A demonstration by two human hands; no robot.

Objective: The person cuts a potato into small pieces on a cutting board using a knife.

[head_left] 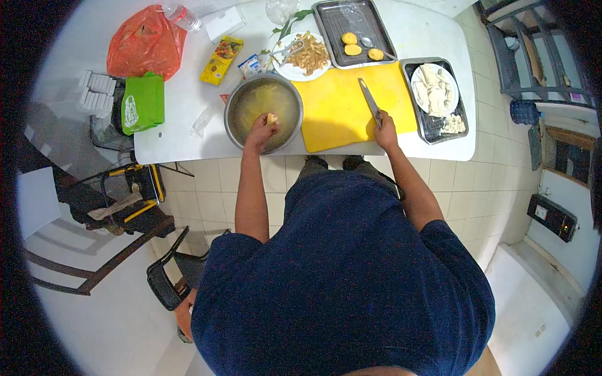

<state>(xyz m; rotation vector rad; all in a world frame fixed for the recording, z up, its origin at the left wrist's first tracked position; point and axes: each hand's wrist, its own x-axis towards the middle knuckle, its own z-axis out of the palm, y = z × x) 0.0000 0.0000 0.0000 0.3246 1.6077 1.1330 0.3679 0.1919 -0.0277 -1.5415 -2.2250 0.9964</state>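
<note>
My left hand (261, 133) is over the near part of a metal bowl (229, 119) of cloudy water, its fingers closed round a pale yellow potato piece (271, 118). Pale yellow pieces (266, 98) lie in the water, too blurred to make out singly. In my right hand (385, 130) is a knife (369, 100), gripped by its handle, the blade pointing away over the yellow cutting board (338, 103). Beyond the board, a dark tray (332, 31) bears several yellow potato pieces (352, 49) and a spoon (366, 41).
A white plate (322, 74) of brownish strips stands behind the bowl. On the right, another dark tray (433, 135) carries a plate of pale pieces (433, 91). Leftward are a yellow packet (221, 59), a green bag (145, 103) and a red plastic bag (144, 44). Another person's arm (184, 316) shows lower left.
</note>
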